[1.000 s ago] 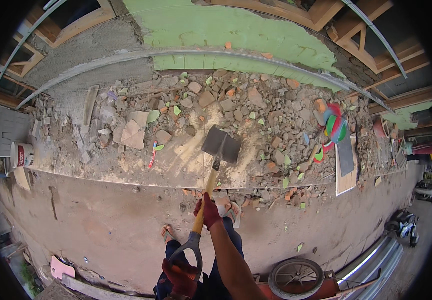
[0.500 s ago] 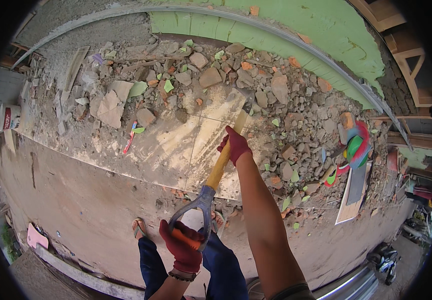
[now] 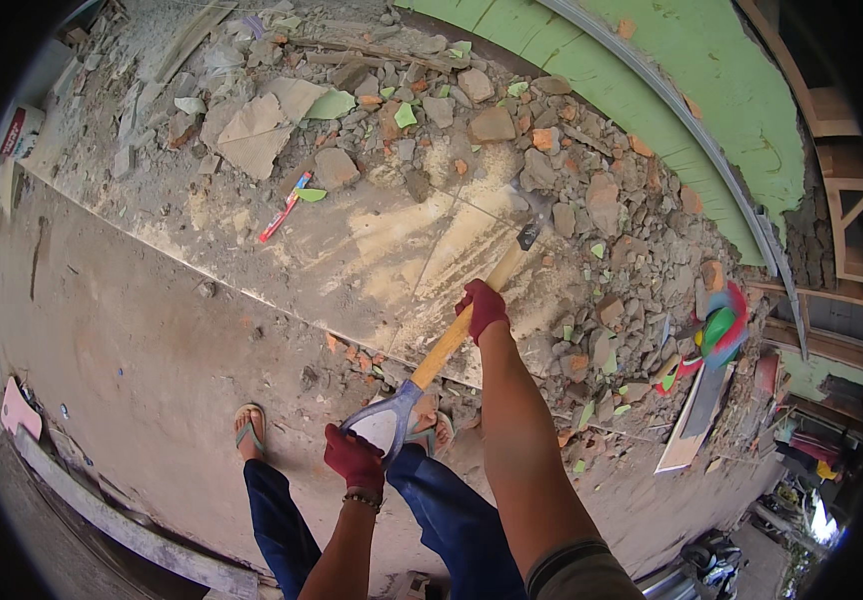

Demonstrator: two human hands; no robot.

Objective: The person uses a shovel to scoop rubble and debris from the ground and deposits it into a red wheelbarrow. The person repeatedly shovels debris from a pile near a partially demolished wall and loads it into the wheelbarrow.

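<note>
A shovel [image 3: 444,352] with a wooden shaft and a grey D-shaped handle slants up to the right across the middle of the view. My left hand [image 3: 356,457], in a dark red glove, is closed round the grip at the handle's end. Farther up, my right hand [image 3: 483,304], gloved alike, wraps the wooden shaft. The shovel's metal head [image 3: 530,228] is low at the edge of the rubble [image 3: 602,290], its blade hard to make out among the grey pieces. Beside it lies a dusty pale tiled floor [image 3: 402,250].
Broken concrete slabs [image 3: 255,135] lie at the far left, near a red-and-white stick-like packet [image 3: 285,207]. A green wall [image 3: 712,120] with a metal strip [image 3: 652,80] bounds the far right. Boards [image 3: 697,415] lean by a green-and-red round object [image 3: 722,332]. My sandalled feet [image 3: 250,430] stand on bare ground.
The view has turned and shifted, so the rubble sits differently in it. My hands still hold the shovel, whose head now meets the rubble's edge. My left foot shows farther left.
</note>
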